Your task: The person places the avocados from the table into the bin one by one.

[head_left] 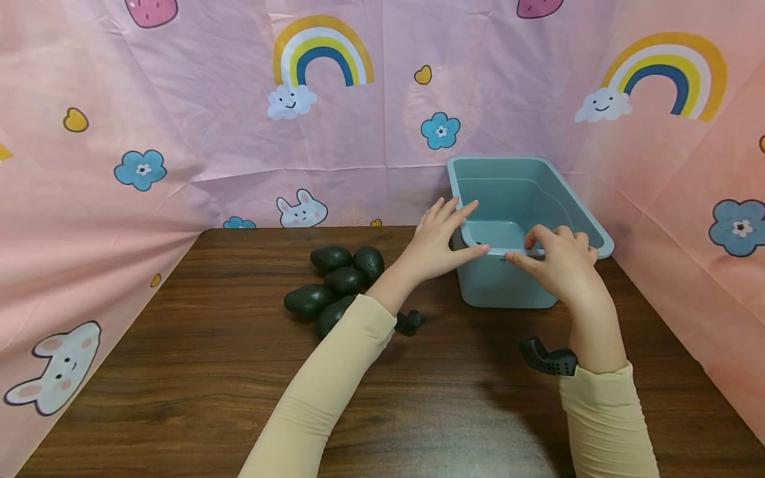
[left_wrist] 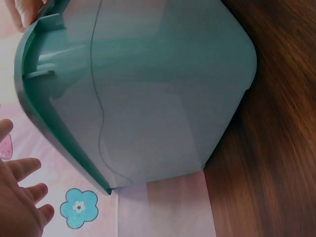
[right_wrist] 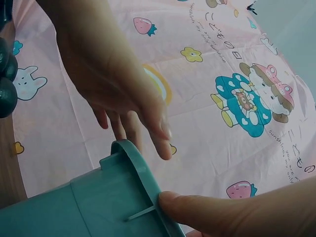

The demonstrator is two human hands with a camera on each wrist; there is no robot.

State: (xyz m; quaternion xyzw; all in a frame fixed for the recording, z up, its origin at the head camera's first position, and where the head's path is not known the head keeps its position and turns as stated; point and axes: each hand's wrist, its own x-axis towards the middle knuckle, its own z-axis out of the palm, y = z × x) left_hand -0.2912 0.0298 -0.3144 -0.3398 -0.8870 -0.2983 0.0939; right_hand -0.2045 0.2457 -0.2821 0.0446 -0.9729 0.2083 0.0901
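Observation:
A blue-green plastic bin [head_left: 508,282] stands on the right part of the table, its open top facing up. My right hand [head_left: 564,265] grips the bin's near rim, thumb outside and fingers over the inner side. In the right wrist view the thumb [right_wrist: 185,205] presses the rim's outer edge. My left hand [head_left: 435,242] is beside the bin's near left corner with fingers spread. The left wrist view shows a gap between that hand [left_wrist: 19,197] and the rim. Several dark green avocados [head_left: 343,282] lie grouped left of the bin, partly hidden by my left forearm.
The brown wooden table [head_left: 179,372] extends to the left and front. A printed pink cloth [head_left: 239,133] hangs behind and along both sides, close to the bin. Black wrist devices [head_left: 546,357] are worn on both arms.

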